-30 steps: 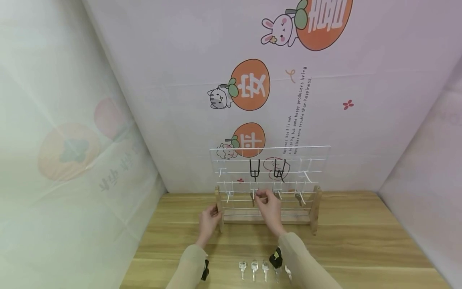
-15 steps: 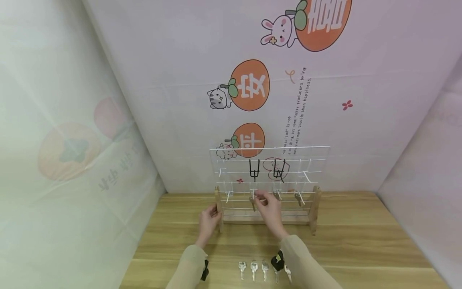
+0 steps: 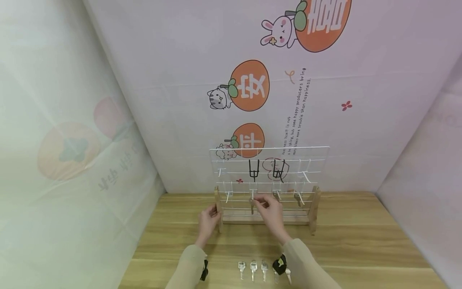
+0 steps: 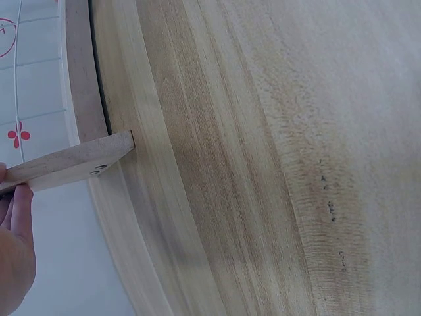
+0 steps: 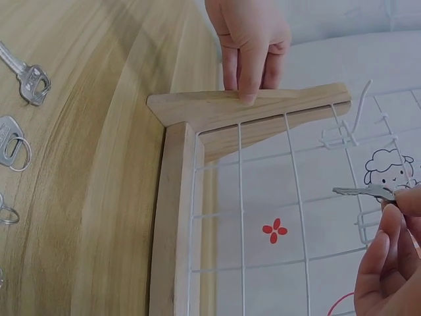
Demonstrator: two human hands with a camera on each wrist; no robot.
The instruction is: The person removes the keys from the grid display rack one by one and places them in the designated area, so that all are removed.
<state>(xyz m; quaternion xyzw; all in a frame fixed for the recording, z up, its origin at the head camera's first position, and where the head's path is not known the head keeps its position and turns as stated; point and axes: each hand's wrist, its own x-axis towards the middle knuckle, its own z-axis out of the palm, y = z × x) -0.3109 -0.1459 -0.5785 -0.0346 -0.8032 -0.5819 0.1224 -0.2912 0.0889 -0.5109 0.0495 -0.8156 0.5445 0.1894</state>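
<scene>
Five keys [image 3: 253, 266] lie in a row on the tabletop [image 3: 231, 245], nearest of all. Past them, the right hand [image 3: 271, 211] pinches one more key [image 5: 368, 191], tip down. The left hand [image 3: 209, 221], farther from it, grips a wooden post [image 5: 197, 109]. A white hook [image 3: 253, 194] is just beside the pinched key; I can't tell if they touch. Behind stands the wire rack [image 3: 268, 148]. Two hanging keys [image 3: 297, 198] are to the right, two black hooks [image 3: 254, 174] higher.
</scene>
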